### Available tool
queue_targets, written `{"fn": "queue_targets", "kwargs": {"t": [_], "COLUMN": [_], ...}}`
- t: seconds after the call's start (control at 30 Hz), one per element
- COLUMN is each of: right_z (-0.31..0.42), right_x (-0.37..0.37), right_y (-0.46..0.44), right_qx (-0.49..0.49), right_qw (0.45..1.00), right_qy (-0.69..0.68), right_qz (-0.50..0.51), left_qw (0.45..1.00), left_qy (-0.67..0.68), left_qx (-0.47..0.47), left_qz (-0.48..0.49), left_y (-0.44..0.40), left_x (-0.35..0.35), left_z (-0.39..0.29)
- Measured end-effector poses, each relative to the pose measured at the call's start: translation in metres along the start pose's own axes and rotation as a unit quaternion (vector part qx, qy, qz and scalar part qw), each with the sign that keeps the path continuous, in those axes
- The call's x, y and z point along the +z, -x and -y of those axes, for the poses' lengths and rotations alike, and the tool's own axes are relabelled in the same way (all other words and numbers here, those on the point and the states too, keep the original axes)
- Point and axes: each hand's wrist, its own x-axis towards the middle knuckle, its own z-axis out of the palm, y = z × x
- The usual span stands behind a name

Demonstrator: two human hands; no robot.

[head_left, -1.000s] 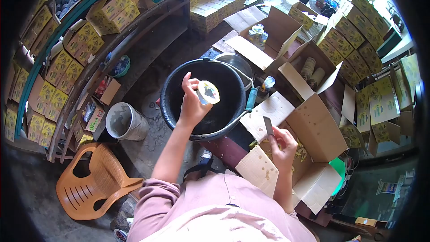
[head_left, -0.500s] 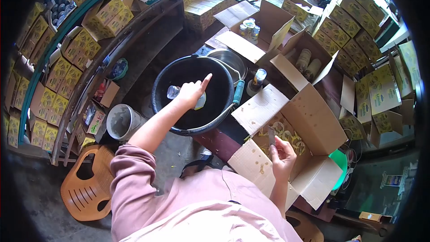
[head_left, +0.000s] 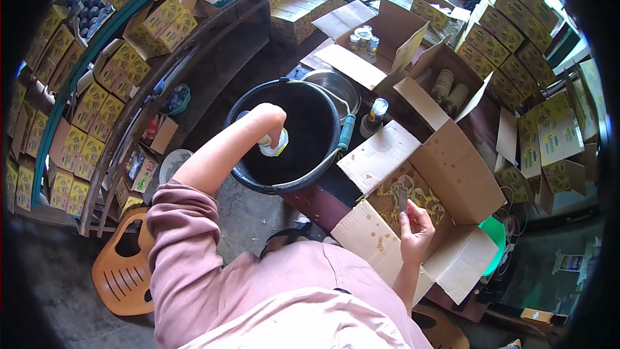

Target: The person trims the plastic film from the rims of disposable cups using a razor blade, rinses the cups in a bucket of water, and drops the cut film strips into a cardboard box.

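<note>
My left hand (head_left: 268, 121) is inside the rim of a large black bucket (head_left: 234, 161). Its fingers point down, closed on a clear bottle (head_left: 274, 144) with some yellow on it; the hand and wrist hide part of the bottle. A bluish bit shows behind the wrist. My right hand (head_left: 416, 226) pinches a short, flat, dark strip like a blade (head_left: 403, 199), held upright. It is above an open cardboard box (head_left: 455, 174) with many curled yellowish strips (head_left: 423, 195) inside.
A metal pot (head_left: 332, 87) and a standing jar (head_left: 376, 115) are beyond the bucket. Open cartons (head_left: 387, 39) hold several jars. An orange chair (head_left: 119, 271) stands at lower left. Stacked yellow-printed boxes (head_left: 100, 113) line both sides.
My left hand has turned from a raised, pointing finger to fingers pointing down, and the bottle has shifted with it. My right hand has barely moved, still pinching the strip.
</note>
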Motion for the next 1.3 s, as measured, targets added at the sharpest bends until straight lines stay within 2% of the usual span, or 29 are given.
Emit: {"fn": "queue_targets", "kwargs": {"t": [0.27, 0.53, 0.93, 1.3], "right_z": [0.004, 0.015, 0.028, 0.027], "right_x": [0.006, 0.018, 0.033, 0.028], "right_y": [-0.001, -0.005, -0.013, -0.012], "right_qx": [-0.008, -0.007, -0.032, -0.035], "right_qw": [1.0, 0.999, 0.998, 0.998], "right_qy": [0.003, 0.022, 0.017, 0.035], "right_qz": [0.011, 0.041, 0.058, 0.048], "left_qw": [0.999, 0.994, 0.993, 0.991], "left_qy": [0.037, 0.081, 0.118, 0.128], "left_qx": [-0.015, -0.001, -0.007, -0.019], "left_qz": [-0.004, -0.073, -0.03, -0.03], "left_y": [0.017, 0.026, 0.046, 0.042], "left_x": [-0.006, -0.001, -0.013, -0.016], "left_z": [0.003, 0.022, 0.036, 0.037]}}
